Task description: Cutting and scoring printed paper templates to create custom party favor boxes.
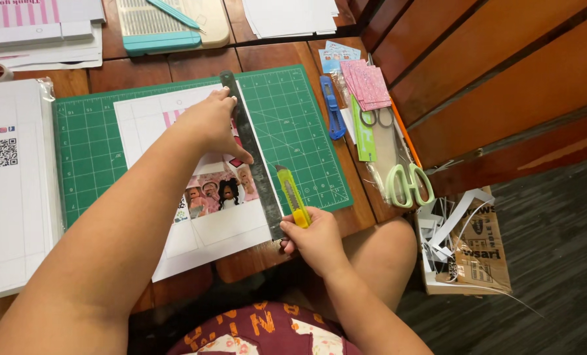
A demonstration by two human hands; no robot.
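Yellow utility knife (292, 196) sits gripped in the right hand (316, 238), blade against the metal ruler (250, 154); left hand (209, 125) presses flat, holding ruler on printed sheet (195, 190) over green cutting mat (293, 125)

Left hand (211, 125) flat, fingers spread, pressing down, arm extended; right hand (316, 240) fisted in grip, near body.

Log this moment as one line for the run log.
left hand: pressing ruler on sheet | right hand: gripping yellow knife beside ruler | base: green mat
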